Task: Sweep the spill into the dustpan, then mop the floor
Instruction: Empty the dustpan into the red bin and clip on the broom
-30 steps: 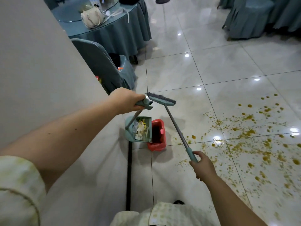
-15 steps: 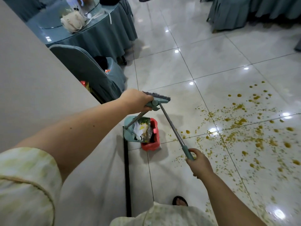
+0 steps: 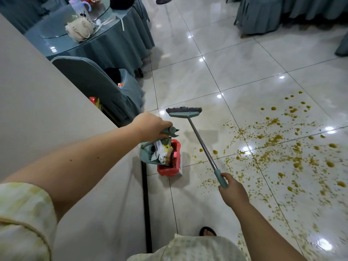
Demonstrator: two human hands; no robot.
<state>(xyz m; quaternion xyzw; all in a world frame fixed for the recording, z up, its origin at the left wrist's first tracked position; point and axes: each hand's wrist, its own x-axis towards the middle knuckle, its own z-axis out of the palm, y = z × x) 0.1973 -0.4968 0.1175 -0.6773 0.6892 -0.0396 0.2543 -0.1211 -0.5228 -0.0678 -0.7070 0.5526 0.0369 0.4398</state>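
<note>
Gripping dustpan (image 3: 146,155) in left hand (image 3: 150,125) and broom (image 3: 185,113) in right hand (image 3: 233,193), the person risked tilting its rubbish (image 3: 162,154) out.

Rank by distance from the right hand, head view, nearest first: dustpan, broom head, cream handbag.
1. dustpan: low, just left of the right hand, held by the left hand.
2. broom head: ahead, at the far end of the broom the right hand grips.
3. cream handbag: on the round table, far upper left.
</note>
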